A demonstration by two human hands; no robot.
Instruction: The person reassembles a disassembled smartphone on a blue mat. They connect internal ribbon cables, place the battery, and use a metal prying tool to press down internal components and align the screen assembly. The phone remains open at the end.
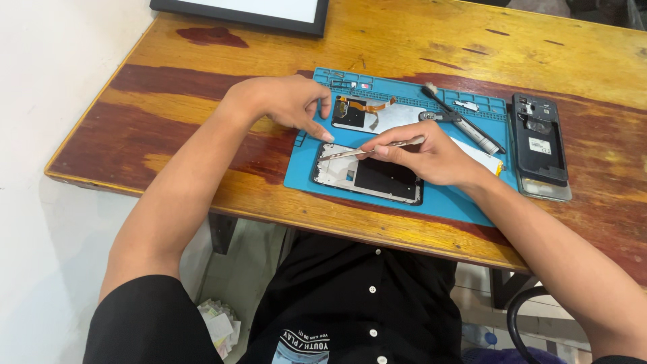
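On the blue mat (445, 202), the right hand (431, 156) pinches tweezers (374, 147) over the opened phone (369, 176); the left hand (286, 101), fingers curled, empty, steadies its corner (mid-teardown, I'd judge; careful lifting next).

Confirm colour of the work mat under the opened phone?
Blue work mat, seen in the head view.
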